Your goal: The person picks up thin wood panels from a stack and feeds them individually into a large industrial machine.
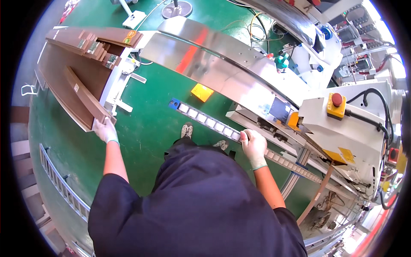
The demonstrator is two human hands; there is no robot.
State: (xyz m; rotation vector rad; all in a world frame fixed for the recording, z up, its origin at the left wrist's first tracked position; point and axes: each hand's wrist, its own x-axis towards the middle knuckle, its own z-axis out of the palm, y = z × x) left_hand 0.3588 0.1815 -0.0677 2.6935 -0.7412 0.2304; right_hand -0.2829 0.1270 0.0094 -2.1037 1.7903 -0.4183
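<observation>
In the head view, our two hands are well apart, on either side of the roller track's (pixel 205 119) left end. To the left of the roller track, our gloved left hand (pixel 105 129) is closed on the near end of a long brown board (pixel 90 99), which lies slanted among other brown boards on a white-edged stand (pixel 113 90). Our gloved right hand (pixel 253 145) is curled over the roller track itself; we cannot tell how firmly, since its fingers are partly hidden.

Beyond the roller track lie the metal machine bed (pixel 222 81) and, on the green floor, a yellow block (pixel 201 92). To its right sits a red stop button (pixel 337 100).

We judge that the board could slip or swing if we lifted it by that one end, as its far end seems unsupported by us. Leaning hard on the rollers could let our right hand slide.
</observation>
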